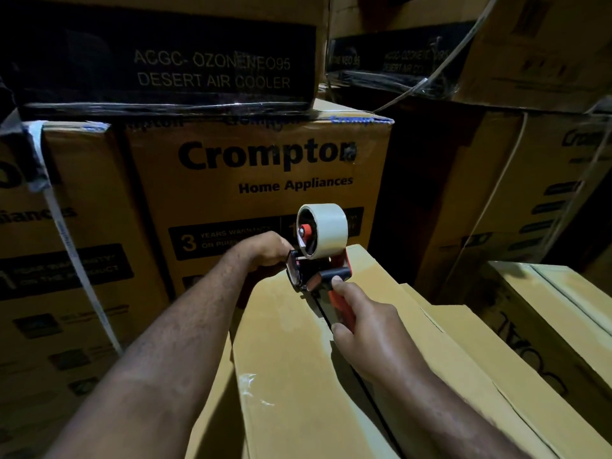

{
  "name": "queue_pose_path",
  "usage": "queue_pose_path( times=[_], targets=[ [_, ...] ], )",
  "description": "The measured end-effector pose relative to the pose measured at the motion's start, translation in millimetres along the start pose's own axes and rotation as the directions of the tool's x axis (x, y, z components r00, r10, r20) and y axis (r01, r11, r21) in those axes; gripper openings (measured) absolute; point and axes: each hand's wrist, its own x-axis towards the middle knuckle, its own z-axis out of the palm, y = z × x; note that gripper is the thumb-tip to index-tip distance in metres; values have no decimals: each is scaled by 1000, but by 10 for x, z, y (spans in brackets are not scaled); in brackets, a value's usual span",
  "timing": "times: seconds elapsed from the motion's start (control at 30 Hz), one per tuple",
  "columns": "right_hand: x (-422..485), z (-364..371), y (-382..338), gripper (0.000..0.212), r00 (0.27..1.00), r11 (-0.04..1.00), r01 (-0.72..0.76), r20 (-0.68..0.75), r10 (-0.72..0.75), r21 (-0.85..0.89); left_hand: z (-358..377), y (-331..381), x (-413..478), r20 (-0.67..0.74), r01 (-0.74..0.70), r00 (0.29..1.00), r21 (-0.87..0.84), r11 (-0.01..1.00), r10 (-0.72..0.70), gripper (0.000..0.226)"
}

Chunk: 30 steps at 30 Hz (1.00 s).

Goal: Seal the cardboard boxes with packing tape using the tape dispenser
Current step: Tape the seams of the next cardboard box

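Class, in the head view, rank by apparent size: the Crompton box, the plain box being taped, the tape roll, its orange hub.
1. Crompton box and plain box: both largest, but the plain box lies nearer the camera, so unranked.
2. Then tape roll.
3. Smallest: orange hub.

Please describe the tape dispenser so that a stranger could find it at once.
In front of the big Crompton box lies a plain brown box. At the far end of its top seam stands the tape dispenser, the only red and black thing here, with a pale tape roll.
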Motion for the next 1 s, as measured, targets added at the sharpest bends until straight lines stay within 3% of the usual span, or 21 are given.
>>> queue_pose_path(
  times=[0.1,0.17,0.33,0.7,0.83,0.93,1.0],
  targets=[
    [-95,-23,-25,66,1000,999,14,20,-13,-40,58,24,-43,-40,-16,999,-42,999,15,37],
    [-171,-72,-14,67,1000,998,9,31,-8,-57,109,34,-78,-100,-44,994,-42,998,40,31],
    [-434,-227,73,70,997,998,-16,78,20,-55,172,70,-172,-175,-71,981,86,994,85,19],
    [-841,-438,77,73,990,992,-71,115,83,-105,295,127,-365,-253,-27,961,311,950,110,33],
    [-897,-378,93,73,992,991,-82,83,91,-107,441,192,-475,-278,-23,938,546,837,207,30],
    [-916,-346,112,72,995,993,-64,69,70,-95,681,205,-623,-51,-194,957,619,761,285,58],
    [-913,-348,138,71,997,995,-45,63,51,-89,762,172,-677,64,-261,951,686,679,301,63]
  ],
)
